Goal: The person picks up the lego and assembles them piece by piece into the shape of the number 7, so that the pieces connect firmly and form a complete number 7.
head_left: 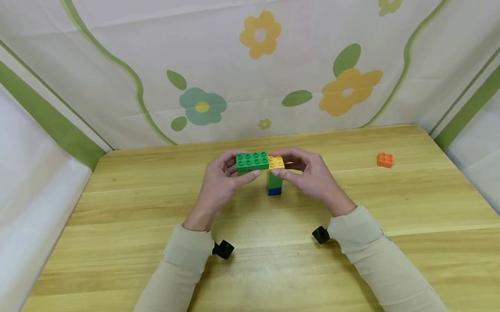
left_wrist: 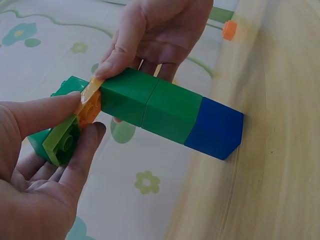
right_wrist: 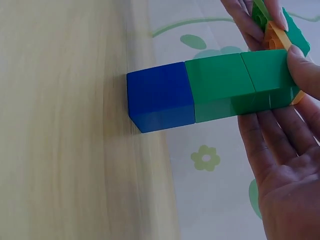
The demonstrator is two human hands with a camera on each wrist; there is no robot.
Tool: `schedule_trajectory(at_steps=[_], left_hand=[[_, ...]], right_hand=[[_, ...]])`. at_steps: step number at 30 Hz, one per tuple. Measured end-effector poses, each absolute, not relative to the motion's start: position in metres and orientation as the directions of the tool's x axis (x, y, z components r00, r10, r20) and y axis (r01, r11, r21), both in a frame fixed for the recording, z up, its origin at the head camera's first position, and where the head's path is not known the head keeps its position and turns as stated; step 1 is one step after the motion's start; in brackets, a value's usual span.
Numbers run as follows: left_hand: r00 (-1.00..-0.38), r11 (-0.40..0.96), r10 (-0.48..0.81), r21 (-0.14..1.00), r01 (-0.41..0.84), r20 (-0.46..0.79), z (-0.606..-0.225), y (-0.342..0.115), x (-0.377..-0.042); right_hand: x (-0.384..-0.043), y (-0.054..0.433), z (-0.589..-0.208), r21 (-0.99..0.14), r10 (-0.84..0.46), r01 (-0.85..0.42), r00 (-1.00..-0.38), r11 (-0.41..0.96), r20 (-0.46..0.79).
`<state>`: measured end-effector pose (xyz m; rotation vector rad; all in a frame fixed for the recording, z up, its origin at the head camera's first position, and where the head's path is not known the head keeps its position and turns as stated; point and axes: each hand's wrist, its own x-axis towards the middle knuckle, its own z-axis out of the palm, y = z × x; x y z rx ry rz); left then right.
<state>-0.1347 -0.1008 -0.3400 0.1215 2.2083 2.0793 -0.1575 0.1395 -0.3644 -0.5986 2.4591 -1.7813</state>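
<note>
A tower stands on the table: a blue brick at the bottom, two green bricks above it, and a yellow-orange brick across the top, jutting out to the left. A long green brick lies at the upper left of the yellow-orange one. Under its outer end, the left wrist view shows a lime-green brick beside the yellow-orange one. My left hand pinches these overhanging bricks between thumb and fingers. At the tower's top, my right hand grips the yellow-orange brick and the upper green brick.
An orange brick lies apart on the right side of the wooden table. Behind the table hangs a flower-patterned cloth. Black wrist devices stick out from both sleeves.
</note>
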Motion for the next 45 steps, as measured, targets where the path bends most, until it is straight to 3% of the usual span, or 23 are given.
schedule_trajectory(at_steps=[18,45], left_hand=[[-0.994,0.009,0.098,0.999,-0.047,-0.047,-0.3407,-0.0997,-0.1326],[-0.988,0.073,0.153,0.997,0.007,-0.004,-0.3374,-0.1074,-0.133]], right_hand=[[-0.1564,0.1385,-0.3651,-0.938,-0.329,-0.253,-0.929,0.239,0.167],[-0.1555,0.1392,-0.373,-0.945,-0.345,-0.249,-0.924,0.212,0.166]])
